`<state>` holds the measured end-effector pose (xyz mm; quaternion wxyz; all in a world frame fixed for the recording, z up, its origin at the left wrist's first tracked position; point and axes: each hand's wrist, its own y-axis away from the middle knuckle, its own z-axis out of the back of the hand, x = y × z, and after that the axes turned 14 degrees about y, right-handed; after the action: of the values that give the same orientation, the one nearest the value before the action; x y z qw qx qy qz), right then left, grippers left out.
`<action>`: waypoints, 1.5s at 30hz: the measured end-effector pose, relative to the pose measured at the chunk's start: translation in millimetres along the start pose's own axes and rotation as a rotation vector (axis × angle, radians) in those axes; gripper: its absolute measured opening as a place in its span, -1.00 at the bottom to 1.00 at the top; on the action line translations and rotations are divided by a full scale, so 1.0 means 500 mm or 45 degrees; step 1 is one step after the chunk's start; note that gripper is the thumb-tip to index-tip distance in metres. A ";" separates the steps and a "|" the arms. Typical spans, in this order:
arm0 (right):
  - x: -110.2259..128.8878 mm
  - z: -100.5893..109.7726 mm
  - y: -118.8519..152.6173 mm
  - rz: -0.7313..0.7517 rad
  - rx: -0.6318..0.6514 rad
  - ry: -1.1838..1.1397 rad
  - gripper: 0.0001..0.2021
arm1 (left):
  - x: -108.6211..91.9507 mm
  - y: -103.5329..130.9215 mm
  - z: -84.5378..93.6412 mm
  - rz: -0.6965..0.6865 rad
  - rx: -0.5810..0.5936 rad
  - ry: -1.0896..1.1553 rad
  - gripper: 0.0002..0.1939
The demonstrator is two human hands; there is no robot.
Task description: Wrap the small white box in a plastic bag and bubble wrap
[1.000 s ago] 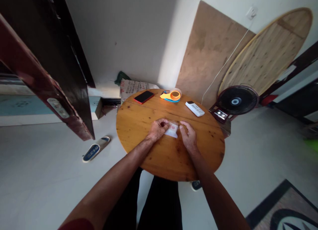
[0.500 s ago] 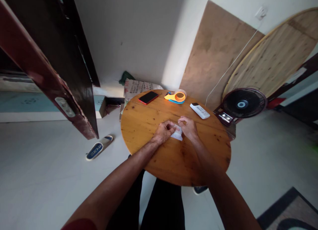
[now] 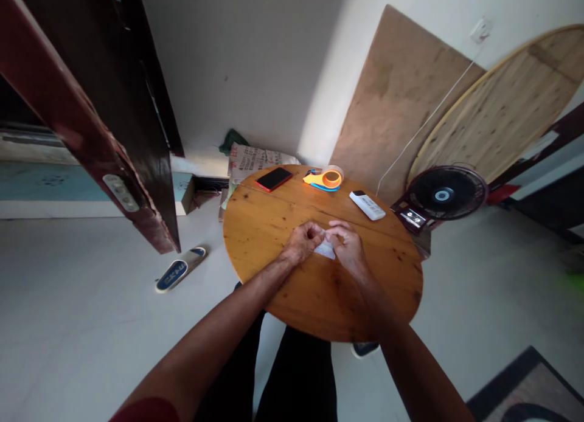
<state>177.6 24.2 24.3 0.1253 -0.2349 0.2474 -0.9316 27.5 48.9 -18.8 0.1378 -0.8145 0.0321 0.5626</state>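
Observation:
Between my hands is a small whitish, translucent plastic packet (image 3: 325,249), just above or on the round wooden table (image 3: 269,264); I cannot tell whether it touches the wood. My left hand (image 3: 301,239) is closed, thumb and fingers pinching the packet's left upper edge. From the right, my right hand (image 3: 347,244) pinches the upper part of the same packet with thumb and forefinger, other fingers curled loosely. The fingers cover much of the packet's top, and what it contains cannot be made out.
Along the table's far side lie a red-edged phone (image 3: 274,179), an orange tape dispenser (image 3: 326,179) and a white remote-like device (image 3: 367,205). A dark fan (image 3: 441,194) stands right of the table. An open door (image 3: 114,136) is at left, a slipper (image 3: 181,270) on the floor.
My right hand has come in from beside the packet, down and to the left, and now pinches its upper part. My left hand stays nearly where it was.

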 end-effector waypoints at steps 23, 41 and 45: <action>-0.002 -0.006 0.063 -0.138 -0.175 -0.046 -0.61 | -0.021 0.005 -0.003 -0.086 0.052 -0.062 -0.85; -0.018 -0.023 0.048 -0.177 0.132 -0.174 -0.62 | 0.013 -0.006 0.007 -0.103 0.088 0.011 -0.84; -0.007 -0.019 0.046 -0.151 0.076 -0.169 -0.63 | 0.014 -0.006 0.006 -0.105 0.085 0.018 -0.84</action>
<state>178.6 9.5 3.9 0.0931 -0.3063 0.1963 -0.9268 27.9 53.4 -25.6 0.1877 -0.8141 0.0182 0.5492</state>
